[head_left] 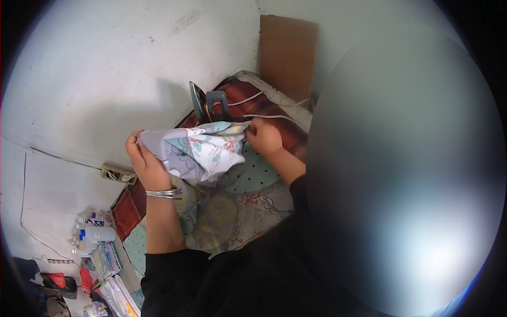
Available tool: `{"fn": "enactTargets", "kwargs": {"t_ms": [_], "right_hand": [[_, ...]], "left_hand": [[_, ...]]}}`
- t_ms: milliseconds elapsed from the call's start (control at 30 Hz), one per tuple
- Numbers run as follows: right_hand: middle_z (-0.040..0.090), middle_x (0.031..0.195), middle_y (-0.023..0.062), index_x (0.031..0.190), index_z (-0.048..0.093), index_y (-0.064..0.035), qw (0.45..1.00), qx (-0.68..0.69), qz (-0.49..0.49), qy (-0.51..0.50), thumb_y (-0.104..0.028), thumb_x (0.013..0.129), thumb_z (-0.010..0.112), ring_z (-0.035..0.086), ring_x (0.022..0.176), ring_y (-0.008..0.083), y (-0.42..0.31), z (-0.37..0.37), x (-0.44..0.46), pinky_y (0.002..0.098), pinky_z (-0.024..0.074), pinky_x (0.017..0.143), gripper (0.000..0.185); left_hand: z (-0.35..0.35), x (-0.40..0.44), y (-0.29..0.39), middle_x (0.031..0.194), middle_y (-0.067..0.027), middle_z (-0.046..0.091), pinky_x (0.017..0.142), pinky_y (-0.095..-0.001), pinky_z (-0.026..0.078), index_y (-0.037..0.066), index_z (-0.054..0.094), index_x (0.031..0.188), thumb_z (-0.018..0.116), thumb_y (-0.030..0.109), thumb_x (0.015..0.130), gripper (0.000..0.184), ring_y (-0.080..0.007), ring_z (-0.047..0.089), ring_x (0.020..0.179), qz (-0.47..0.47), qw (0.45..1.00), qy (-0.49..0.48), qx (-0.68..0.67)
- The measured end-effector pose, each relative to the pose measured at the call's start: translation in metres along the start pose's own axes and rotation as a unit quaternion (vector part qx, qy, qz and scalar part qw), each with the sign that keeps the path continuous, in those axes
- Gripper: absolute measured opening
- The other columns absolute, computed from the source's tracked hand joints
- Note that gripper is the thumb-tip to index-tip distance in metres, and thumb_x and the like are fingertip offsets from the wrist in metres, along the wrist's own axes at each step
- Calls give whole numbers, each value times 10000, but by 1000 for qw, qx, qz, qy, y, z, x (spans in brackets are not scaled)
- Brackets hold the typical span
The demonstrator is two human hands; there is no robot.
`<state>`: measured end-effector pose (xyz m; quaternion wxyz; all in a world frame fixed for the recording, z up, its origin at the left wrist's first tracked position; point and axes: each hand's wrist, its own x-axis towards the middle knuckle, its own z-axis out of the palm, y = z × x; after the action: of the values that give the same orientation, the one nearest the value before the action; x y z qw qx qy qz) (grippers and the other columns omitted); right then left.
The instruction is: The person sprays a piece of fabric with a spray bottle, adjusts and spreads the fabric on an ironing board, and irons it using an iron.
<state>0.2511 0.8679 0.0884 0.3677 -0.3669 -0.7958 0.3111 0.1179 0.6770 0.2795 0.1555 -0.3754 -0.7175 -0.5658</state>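
Note:
Between my hands hangs a patterned cloth (208, 150), white and grey with floral prints, bunched and folded over itself. My left hand (150, 166), with bangles at the wrist, is closed on its left edge. My right hand (265, 136) is a fist pinching the gathered right end. Just behind the cloth an iron (214, 105) with a grey handle stands on its heel, apart from both hands. Below the held cloth, more printed fabric (243, 216) with dotted green and lace-like patterns spreads over the surface; whether it joins the held piece I cannot tell.
A dark red plaid cover (240, 95) lies under the iron, with a white cord (274, 116) across it. A brown board (288, 55) leans at the back wall. A power strip (117, 173), bottles (97, 234) and packets (105, 261) are at left. A blurred disc hides the right side.

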Motion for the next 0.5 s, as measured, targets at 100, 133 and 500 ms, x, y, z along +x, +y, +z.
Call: {"fn": "enactTargets", "kwargs": {"t_ms": [100, 133, 500], "right_hand": [[655, 865, 150, 857, 623, -69, 982, 0, -92, -163, -297, 760, 652, 634, 818, 342, -8, -6, -19, 441, 498, 724, 250], [654, 902, 163, 939, 638, -72, 957, 12, -136, -257, -291, 767, 648, 634, 861, 332, -5, -2, -22, 431, 496, 753, 279], [576, 983, -8, 1154, 490, -156, 639, 683, 264, -234, -204, 906, 525, 555, 945, 128, -40, 3, 11, 331, 432, 847, 255]], "left_hand": [[4, -8, 17, 1107, -168, 486, 855, -372, 441, -14, 449, 1258, 697, 442, 757, 721, -259, 529, 925, 181, 972, -108, -99], [0, -9, 23, 1107, -168, 486, 855, -372, 441, -14, 449, 1258, 697, 442, 757, 721, -259, 529, 925, 181, 972, -111, -100], [-25, 0, 13, 955, -128, 552, 752, -405, 474, 113, 592, 1142, 658, 164, 750, 401, -302, 574, 878, 302, 836, -258, 380]]}}
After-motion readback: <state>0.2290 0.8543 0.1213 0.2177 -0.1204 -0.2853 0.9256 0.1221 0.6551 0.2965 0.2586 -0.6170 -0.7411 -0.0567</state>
